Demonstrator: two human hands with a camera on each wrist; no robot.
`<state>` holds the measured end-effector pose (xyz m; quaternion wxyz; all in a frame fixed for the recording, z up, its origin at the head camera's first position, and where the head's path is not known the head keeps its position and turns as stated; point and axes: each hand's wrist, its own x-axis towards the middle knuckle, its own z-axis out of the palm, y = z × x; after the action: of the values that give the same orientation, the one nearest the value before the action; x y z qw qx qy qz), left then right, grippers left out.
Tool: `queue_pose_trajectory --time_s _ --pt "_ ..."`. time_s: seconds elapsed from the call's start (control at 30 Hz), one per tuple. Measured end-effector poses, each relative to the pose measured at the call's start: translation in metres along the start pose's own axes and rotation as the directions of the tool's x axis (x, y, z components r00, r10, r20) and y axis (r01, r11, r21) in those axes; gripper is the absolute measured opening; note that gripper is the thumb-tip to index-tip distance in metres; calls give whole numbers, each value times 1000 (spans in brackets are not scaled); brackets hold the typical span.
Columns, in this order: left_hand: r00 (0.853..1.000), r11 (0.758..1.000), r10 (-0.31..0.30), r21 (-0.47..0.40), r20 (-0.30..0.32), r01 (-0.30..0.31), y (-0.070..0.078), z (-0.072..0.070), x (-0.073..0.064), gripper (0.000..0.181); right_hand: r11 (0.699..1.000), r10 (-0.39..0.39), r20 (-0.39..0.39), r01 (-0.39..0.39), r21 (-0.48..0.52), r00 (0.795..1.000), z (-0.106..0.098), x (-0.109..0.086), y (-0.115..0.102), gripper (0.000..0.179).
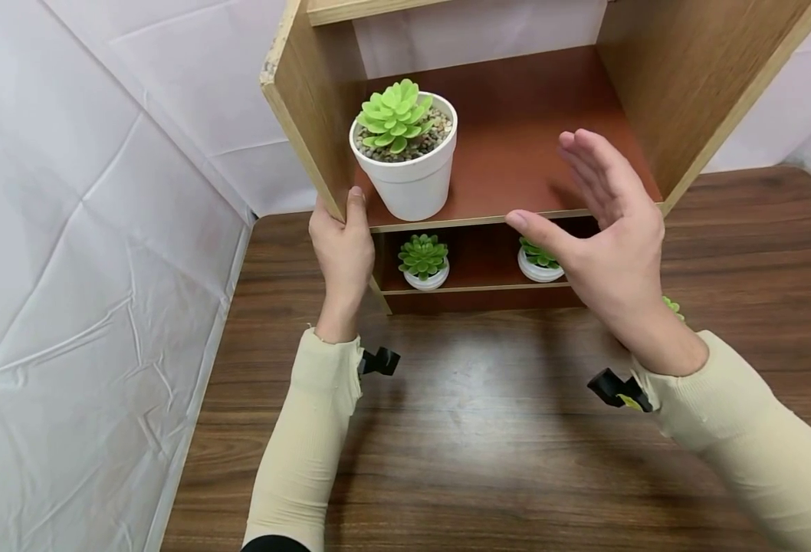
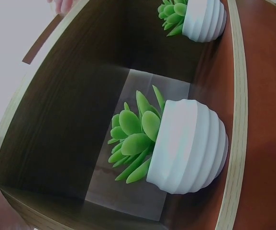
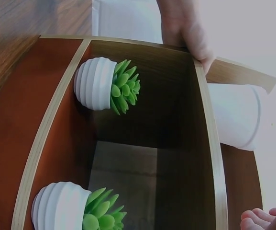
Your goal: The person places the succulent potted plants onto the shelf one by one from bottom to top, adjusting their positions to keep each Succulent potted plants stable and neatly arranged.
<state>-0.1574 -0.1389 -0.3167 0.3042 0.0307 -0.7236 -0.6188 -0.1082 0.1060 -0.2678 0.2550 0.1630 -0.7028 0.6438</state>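
Observation:
My left hand (image 1: 343,257) grips the left side panel (image 1: 312,115) of a wooden shelf, its thumb on the front edge. Just right of that thumb, a large white pot (image 1: 415,188) with a light green succulent (image 1: 395,115) stands upright on the reddish-brown upper board (image 1: 516,153). My right hand (image 1: 615,238) hovers before the right part of this board, thumb spread from the fingers, holding nothing. Two small succulents in ribbed white pots occupy the lower compartment: a left one (image 2: 190,148) and a right one (image 3: 61,206), the latter partly covered by my right hand in the head view.
The shelf stands on a dark wood-grain table (image 1: 474,429). Another green plant (image 1: 672,308) barely shows behind my right wrist. White sheeting (image 1: 88,268) rises along the left side and behind the shelf. The shelf's right panel (image 1: 709,84) stands beyond my right hand.

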Motion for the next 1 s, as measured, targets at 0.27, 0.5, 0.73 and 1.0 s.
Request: queue_pose_trajectory --time_s 0.27,0.5,0.73,1.0 --pt "1000 999 -21 -33 -7 21 0 -1 0 28 998 -62 30 62 -22 998 -10 -7 -4 72" --pt "1000 999 -29 -37 1 29 0 0 1 28 998 -64 -3 64 22 998 -20 -12 0 67" --pt "1000 999 -24 -23 -3 24 0 0 1 28 995 -59 -18 60 83 998 -29 -20 7 67" --pt "1000 1000 -19 -19 -5 19 0 0 1 27 996 -53 -61 57 64 997 -37 -29 6 61"
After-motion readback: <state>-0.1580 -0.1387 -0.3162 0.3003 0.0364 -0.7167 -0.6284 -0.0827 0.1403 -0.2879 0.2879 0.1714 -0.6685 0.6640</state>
